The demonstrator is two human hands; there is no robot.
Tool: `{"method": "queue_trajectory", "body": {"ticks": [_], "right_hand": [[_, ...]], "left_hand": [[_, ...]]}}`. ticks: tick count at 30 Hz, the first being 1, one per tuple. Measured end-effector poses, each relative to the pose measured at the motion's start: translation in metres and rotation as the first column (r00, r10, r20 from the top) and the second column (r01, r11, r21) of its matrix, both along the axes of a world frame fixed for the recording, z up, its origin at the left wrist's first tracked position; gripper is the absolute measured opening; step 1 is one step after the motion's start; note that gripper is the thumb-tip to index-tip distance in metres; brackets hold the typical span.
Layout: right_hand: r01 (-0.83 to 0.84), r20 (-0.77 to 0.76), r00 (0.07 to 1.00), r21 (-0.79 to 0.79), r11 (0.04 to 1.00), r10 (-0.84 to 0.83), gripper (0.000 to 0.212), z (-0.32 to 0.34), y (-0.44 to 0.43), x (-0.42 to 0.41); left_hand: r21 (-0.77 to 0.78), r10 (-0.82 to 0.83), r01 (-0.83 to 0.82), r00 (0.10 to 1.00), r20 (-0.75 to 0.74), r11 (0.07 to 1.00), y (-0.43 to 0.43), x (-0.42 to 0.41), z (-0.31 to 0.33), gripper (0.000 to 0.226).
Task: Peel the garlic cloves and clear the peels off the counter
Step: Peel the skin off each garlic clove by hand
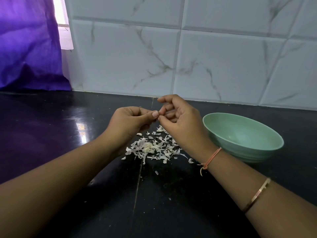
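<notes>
Left hand (130, 121) curled, pinching clove, mostly hidden, above peels (154, 148): scraps fall into 1 heap on counter (51, 134). Right hand (180, 124) nips same clove, index lifted, likely stripping skin. Bowl (248, 154) close right, within reach.

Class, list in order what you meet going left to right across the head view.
curtain → left hand → right hand → bowl. The peels span below both hands, so they are left out.
</notes>
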State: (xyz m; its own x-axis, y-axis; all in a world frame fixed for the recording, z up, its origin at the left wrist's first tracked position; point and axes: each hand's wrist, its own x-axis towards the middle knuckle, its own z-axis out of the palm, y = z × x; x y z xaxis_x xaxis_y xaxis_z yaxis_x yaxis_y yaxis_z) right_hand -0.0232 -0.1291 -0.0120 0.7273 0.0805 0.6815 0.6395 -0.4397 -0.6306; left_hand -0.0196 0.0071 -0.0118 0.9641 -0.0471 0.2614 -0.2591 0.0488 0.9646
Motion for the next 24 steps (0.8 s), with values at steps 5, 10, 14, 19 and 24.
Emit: {"method": "queue_trajectory", "body": {"ticks": [5, 10, 14, 19, 24], "right_hand": [[0.008, -0.017, 1.000, 0.077, 0.997, -0.007, 0.028, 0.0020, 0.0000, -0.0004], [0.010, 0.026, 1.000, 0.057, 0.998, -0.011, 0.024, 0.0015, 0.0006, 0.0000], [0.027, 0.075, 0.997, 0.035, 0.999, -0.030, 0.017, -0.0001, 0.0002, 0.0001], [0.028, 0.074, 0.997, 0.031, 0.999, -0.030, 0.010, -0.0007, -0.0010, 0.0015], [0.003, 0.022, 1.000, 0.072, 0.997, -0.005, 0.004, 0.0023, -0.0045, 0.0009]], "left_hand": [[-0.056, -0.015, 0.019, 0.998, 0.057, 0.998, -0.0007, 0.0006, -0.0001, 0.009], [-0.101, -0.100, 0.104, 0.994, 0.051, 0.989, -0.0011, 0.0003, 0.0010, 0.011], [-0.180, -0.159, 0.159, 0.987, 0.017, 0.971, -0.0010, -0.0009, 0.0017, 0.013], [-0.298, -0.186, 0.160, 0.981, -0.062, 0.941, -0.0009, -0.0002, 0.0039, 0.010], [-0.297, -0.180, 0.140, 0.977, -0.112, 0.944, -0.0016, 0.0000, 0.0032, 0.010]]}}
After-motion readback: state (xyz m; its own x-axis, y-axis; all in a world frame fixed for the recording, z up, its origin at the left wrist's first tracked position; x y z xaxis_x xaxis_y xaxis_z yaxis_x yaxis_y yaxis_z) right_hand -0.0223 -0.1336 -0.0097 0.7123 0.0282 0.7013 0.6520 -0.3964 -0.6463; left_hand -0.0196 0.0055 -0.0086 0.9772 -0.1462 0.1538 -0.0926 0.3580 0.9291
